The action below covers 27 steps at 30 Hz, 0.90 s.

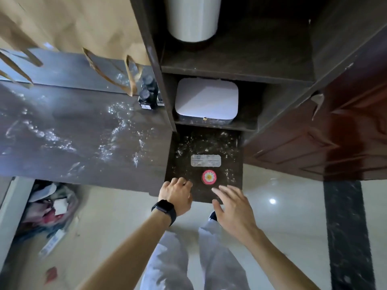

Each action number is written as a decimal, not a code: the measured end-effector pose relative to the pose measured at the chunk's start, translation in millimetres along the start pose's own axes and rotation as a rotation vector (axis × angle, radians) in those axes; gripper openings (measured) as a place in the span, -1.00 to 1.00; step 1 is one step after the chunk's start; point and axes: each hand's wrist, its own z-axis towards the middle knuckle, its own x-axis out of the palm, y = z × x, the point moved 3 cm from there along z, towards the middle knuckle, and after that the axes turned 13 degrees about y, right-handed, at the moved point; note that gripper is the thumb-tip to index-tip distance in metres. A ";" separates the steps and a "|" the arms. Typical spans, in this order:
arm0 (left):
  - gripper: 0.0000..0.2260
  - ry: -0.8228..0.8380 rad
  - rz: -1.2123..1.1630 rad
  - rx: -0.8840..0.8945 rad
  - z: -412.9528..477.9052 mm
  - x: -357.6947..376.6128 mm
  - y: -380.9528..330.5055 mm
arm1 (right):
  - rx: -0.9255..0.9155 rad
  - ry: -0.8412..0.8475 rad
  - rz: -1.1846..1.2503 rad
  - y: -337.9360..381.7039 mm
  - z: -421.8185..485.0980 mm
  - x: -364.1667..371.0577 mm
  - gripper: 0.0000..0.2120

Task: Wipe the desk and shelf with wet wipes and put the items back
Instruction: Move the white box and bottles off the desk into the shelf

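Two hands lay at the near edge of the tabletop (231, 186): the left hand (177, 195) with fingers curled, its hold impossible to tell, the right hand (232, 204) flat and spread. A flower disc (209, 176) sat at eleven o'clock from the right hand. Beyond it, at twelve o'clock, a white box (207, 100) sat in the shelf (230, 69).

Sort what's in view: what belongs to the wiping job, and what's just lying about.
Job: desk, shelf, and the items to put back: white box, cylinder, bottles, flower disc.
Lying about: paper bags, floor rubbish, door.
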 end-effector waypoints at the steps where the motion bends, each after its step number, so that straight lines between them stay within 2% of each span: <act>1: -0.62 0.016 -0.012 -0.015 10.5 3.3 -3.4 | -0.007 0.030 0.005 -6.5 10.1 5.3 -0.58; 4: -0.58 0.014 -0.052 -0.046 42.9 8.9 -6.9 | -0.019 0.103 0.007 -19.9 41.4 20.2 -0.58; 8: -0.50 -0.057 -0.121 -0.046 92.4 13.7 -2.5 | 0.043 0.152 0.048 -26.8 83.7 39.5 -0.43; 13: -0.39 -0.069 -0.050 -0.017 146.7 21.7 5.0 | 0.075 0.215 0.003 -32.2 115.5 65.1 -0.32; 20: -0.57 -0.071 0.013 -0.050 164.7 18.2 10.7 | 0.132 0.223 0.140 -38.2 109.5 63.1 -0.40; 24: -0.70 0.030 -0.202 -0.113 131.6 1.9 11.3 | 0.185 0.174 0.212 -40.8 73.4 20.2 -0.41; 27: -0.70 0.044 -0.352 -0.147 86.6 -17.6 12.8 | 0.197 0.104 0.216 -36.0 38.4 -26.4 -0.40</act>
